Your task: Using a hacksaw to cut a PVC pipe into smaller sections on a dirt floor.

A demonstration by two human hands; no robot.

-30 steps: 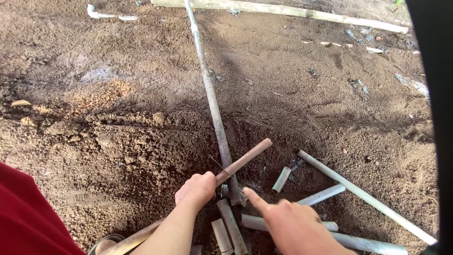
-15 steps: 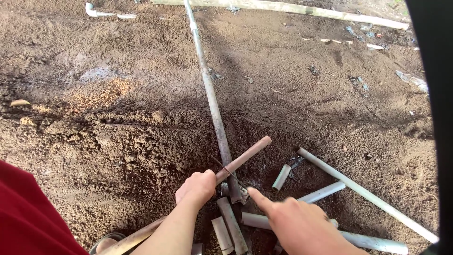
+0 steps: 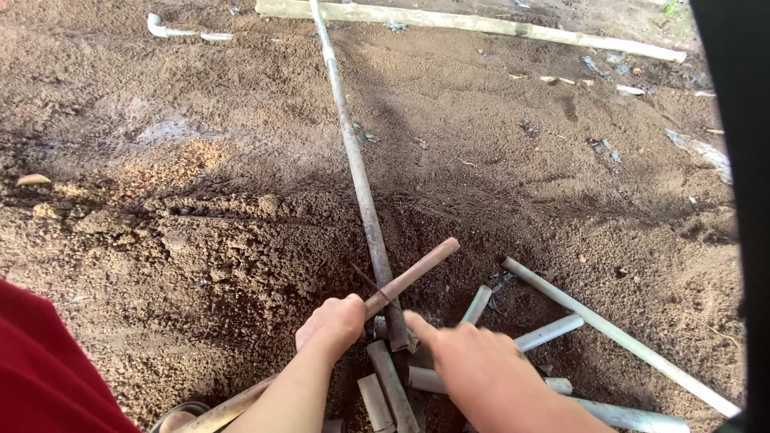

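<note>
Soil surrounds grey pipes (image 3: 553, 330); left hand (image 3: 330, 324) grips a brown rod (image 3: 411, 277), right hand (image 3: 473, 370) open, finger on the long pipe (image 3: 365, 204).

Hidden and cut-off parts around the two hands

The right hand (image 3: 489, 377) is motion-blurred, its fingers (image 3: 425, 327) covering the long pipe's (image 3: 361, 188) lower end; left-hand fingers (image 3: 341, 309) hide part of the brown stick (image 3: 413, 277); pipe pieces (image 3: 389, 385) below run off the frame's bottom edge.

Left hand (image 3: 333, 322): fist closed, knuckles up, forearm bare, extended forward from lower centre. Right hand (image 3: 481, 373): back up, index finger extended forward-left, slightly blurred.
</note>
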